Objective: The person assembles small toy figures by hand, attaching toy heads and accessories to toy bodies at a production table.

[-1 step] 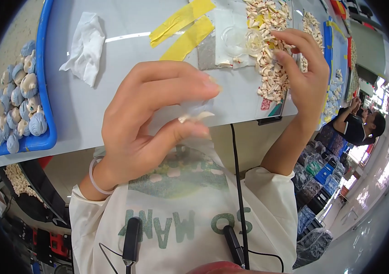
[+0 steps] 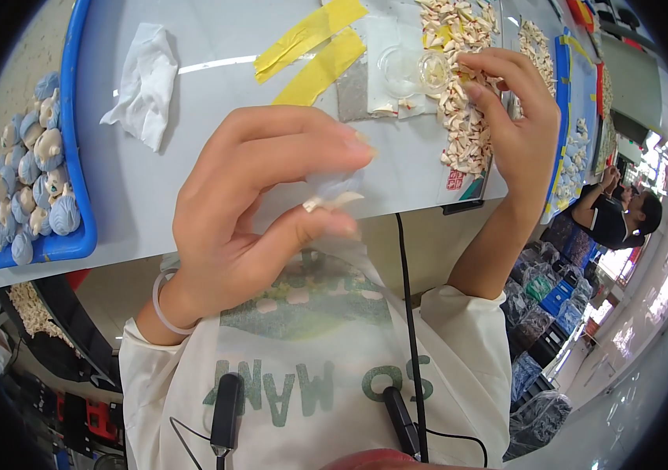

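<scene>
A blue tray [image 2: 75, 196] of pale blue-and-cream figurines [image 2: 32, 180] sits at the table's left edge, a crumpled white cloth [image 2: 142, 82] beside it. The left hand [image 2: 255, 204], raised above the table's near edge, pinches a small pale part [image 2: 332, 194] between thumb and fingertips. Farther right, the right hand [image 2: 518, 117] reaches with curled fingers into a heap of cream pieces [image 2: 463, 117], near a clear dish [image 2: 416, 70].

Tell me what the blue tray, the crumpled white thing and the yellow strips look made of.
Blue tray: likely moulded plastic, smooth with a rounded glossy rim. Crumpled white thing: soft tissue or thin cloth, matte with limp folds. Yellow strips: probably adhesive tape, flat and slightly shiny against the table.
</scene>
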A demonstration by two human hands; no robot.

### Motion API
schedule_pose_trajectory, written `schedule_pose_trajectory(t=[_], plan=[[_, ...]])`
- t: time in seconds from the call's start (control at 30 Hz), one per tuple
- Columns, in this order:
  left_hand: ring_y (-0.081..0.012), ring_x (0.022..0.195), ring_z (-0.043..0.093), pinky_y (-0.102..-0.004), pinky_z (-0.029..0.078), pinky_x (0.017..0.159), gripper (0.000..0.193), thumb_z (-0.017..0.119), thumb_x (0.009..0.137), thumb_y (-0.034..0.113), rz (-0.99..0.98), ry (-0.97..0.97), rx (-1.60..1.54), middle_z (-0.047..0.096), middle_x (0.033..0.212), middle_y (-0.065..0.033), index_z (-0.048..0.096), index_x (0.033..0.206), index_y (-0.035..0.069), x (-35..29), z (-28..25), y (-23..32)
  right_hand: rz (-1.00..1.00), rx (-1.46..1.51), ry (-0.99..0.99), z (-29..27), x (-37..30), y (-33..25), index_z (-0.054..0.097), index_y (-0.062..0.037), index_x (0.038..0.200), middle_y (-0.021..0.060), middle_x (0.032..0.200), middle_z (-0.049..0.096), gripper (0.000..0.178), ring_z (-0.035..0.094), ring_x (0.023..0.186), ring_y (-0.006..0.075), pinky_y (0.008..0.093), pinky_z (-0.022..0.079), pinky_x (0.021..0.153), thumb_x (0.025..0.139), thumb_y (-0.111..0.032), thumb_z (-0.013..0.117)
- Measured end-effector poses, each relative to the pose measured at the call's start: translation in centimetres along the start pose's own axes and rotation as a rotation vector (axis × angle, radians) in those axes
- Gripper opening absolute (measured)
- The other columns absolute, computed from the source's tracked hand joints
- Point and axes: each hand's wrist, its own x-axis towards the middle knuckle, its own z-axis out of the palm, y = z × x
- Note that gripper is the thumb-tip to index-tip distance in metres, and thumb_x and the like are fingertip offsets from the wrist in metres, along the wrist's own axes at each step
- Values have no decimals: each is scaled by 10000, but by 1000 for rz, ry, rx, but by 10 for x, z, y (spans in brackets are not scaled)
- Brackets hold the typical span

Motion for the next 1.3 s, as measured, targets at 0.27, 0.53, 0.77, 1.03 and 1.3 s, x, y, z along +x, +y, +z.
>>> schedule_pose_trajectory(t=[0.27,0.53,0.77,1.03,1.3], plan=[[-224,853,560,-278,499,695,402,712,686,127,-96,12,-110,465,1030,-157,517,1010,-13,1,2,1,101,-28,-87,2,3,6,576,-14,761,67,730,550,90,528,658,199,288,416,616,679,22,581],[-217,851,560,-274,496,700,384,700,700,111,-125,14,-118,463,1026,-153,513,1011,-16,0,2,3,-83,-137,-91,-6,3,19,552,-9,792,59,732,554,103,522,677,191,296,411,641,695,-3,586],[-214,852,560,-271,493,697,389,695,707,115,-124,30,-166,464,1034,-153,508,1023,-14,-1,3,2,330,515,132,-26,-12,12,542,51,882,91,807,603,145,567,689,106,204,462,658,745,55,592],[-210,844,567,-279,491,699,419,710,691,142,-158,98,-243,490,1019,-146,507,1021,-15,0,7,3,105,1055,48,-17,-33,-2,539,30,836,131,807,566,196,550,684,150,225,455,621,667,119,586],[-217,875,559,-287,466,740,465,699,704,281,-151,107,-327,531,999,-143,516,1023,-4,-3,3,-1,54,1457,-58,7,-33,-9,582,19,792,148,800,553,103,521,662,166,243,431,588,706,23,640]])
